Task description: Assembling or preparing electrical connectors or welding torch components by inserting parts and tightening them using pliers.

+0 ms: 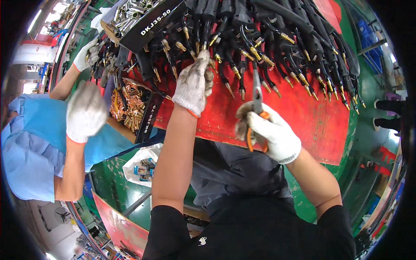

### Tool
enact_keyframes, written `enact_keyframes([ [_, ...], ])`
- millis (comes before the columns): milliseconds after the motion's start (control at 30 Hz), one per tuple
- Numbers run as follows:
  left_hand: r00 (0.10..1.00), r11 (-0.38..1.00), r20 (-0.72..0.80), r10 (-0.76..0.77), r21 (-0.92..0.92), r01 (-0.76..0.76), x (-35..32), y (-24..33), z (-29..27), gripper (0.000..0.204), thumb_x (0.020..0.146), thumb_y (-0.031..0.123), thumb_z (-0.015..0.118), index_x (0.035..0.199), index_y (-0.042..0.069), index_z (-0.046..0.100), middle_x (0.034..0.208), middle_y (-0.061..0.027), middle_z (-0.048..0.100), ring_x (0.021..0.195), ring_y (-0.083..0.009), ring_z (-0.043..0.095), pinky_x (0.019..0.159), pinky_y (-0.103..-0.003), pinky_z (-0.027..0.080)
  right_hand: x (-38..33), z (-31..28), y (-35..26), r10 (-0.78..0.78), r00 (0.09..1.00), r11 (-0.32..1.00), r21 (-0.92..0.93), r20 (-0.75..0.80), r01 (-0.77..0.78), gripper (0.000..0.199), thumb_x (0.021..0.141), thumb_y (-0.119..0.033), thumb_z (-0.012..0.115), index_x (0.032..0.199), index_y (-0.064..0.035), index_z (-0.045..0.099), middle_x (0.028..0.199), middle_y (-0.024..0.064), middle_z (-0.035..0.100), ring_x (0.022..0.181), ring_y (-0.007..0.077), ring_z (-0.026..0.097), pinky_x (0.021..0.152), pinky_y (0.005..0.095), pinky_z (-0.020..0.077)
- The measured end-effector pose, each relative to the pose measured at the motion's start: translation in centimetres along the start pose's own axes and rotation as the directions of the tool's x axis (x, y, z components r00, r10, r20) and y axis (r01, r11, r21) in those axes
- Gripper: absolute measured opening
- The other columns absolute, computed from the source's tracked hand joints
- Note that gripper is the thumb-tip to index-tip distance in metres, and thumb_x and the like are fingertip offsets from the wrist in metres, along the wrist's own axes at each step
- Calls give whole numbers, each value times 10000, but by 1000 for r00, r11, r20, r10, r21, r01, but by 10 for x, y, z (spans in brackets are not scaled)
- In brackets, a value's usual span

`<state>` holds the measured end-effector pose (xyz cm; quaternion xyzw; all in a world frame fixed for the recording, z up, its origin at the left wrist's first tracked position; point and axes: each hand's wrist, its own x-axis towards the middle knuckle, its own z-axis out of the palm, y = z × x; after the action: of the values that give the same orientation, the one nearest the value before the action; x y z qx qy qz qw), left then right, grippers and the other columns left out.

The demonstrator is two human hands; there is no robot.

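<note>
My left hand (191, 89), in a white knitted glove, is closed with its fingertips pinched at the brass end of a black welding torch (209, 14). My fingers hide most of that end. In my gloved right hand (279, 138) is a pair of pliers (257, 92) with orange handles, its jaws pointing away from me toward the row of torches. Many more black torches with bent necks and brass tips (302, 79) lie side by side over the far edge of the red tabletop (277, 115).
An open black box (149, 29) of silver nozzles stands at the far left. Below it, another box (146, 118) holds copper contact tips (130, 102). At the left, a co-worker in blue (47, 130) works with gloved hands. A white bag (132, 171) sits below the table.
</note>
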<state>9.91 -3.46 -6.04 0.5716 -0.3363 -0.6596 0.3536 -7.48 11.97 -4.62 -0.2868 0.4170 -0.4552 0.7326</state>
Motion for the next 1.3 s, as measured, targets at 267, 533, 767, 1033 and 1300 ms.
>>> enact_keyframes([
  [267, 953, 973, 303, -6, -217, 76, 22, 10, -11, 207, 1008, 284, 642, 986, 85, 694, 633, 73, 508, 447, -25, 381, 389, -203, 276, 51, 41, 41, -32, 983, 947, 321, 181, -29, 405, 1017, -280, 626, 1305, -16, 517, 1056, 100, 679, 963, 201, 669, 829, 352, 539],
  [533, 930, 972, 365, -39, -200, 119, 25, 15, -18, 242, 1018, 280, 619, 1040, 57, 710, 668, 63, 559, 491, -46, 466, 466, -202, 387, 66, 50, 54, -93, 960, 820, 567, 264, -77, 381, 1022, -295, 609, 1319, -81, 505, 1068, 109, 678, 942, 264, 662, 817, 402, 522],
  [767, 891, 961, 440, -114, -180, 212, 27, 17, -21, 321, 1047, 327, 574, 1110, 40, 703, 727, 31, 616, 598, -94, 578, 544, -252, 472, 84, 80, 89, -193, 913, 577, 794, 359, -190, 419, 996, -437, 618, 1332, -201, 535, 1192, 74, 674, 1107, 291, 632, 936, 472, 480],
  [1033, 908, 972, 395, -137, -124, 200, 29, 18, -15, 269, 1039, 333, 594, 949, 105, 704, 784, 58, 641, 611, -62, 575, 564, -202, 470, 89, 121, 51, -323, 926, 274, 956, 196, -107, 417, 1054, -392, 531, 1386, -140, 515, 1210, 84, 647, 1164, 274, 620, 1034, 476, 485],
  [1300, 871, 972, 476, -123, -119, 202, 28, 21, -20, 267, 1039, 338, 594, 959, 108, 704, 787, 54, 647, 610, -65, 580, 570, -202, 478, 106, 140, 52, -335, 935, 274, 961, 120, -25, 541, 951, -610, 602, 1278, -183, 544, 1019, 7, 567, 936, 226, 556, 924, 449, 475],
])
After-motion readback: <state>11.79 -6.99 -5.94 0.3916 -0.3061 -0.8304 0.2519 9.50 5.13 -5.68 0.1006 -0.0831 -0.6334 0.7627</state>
